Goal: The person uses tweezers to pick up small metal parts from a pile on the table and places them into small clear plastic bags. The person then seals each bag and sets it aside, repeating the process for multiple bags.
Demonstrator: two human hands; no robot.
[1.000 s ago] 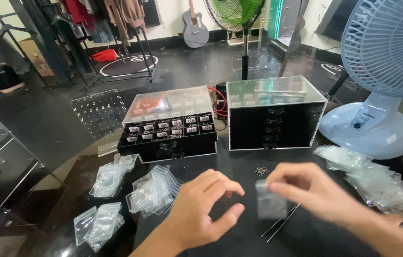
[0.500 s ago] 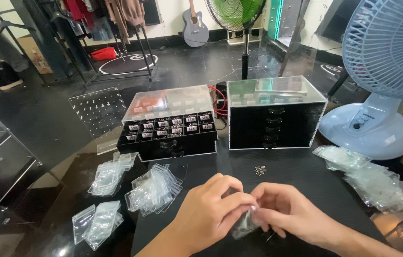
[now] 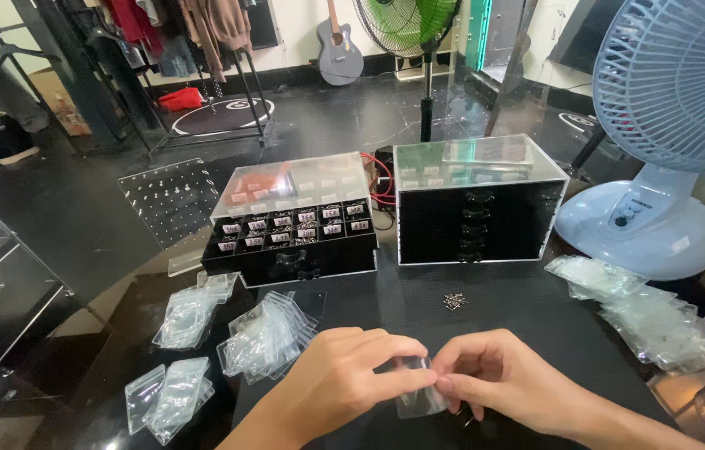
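Clear plastic bag, held two-handed

Clear small zip bag [image 3: 419,392] pinched between left hand [image 3: 344,383] and right hand [image 3: 494,383], fingertips closed on its upper edge. Bag hangs below the fingers, long axis roughly vertical, top toward the thumbs. Loose bag piles [image 3: 265,337] lie left of the left hand; small screws [image 3: 453,301] beyond the right.

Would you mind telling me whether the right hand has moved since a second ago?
Yes. The right hand moved leftward, from below the black drawer cabinet's right side to meet the left hand.
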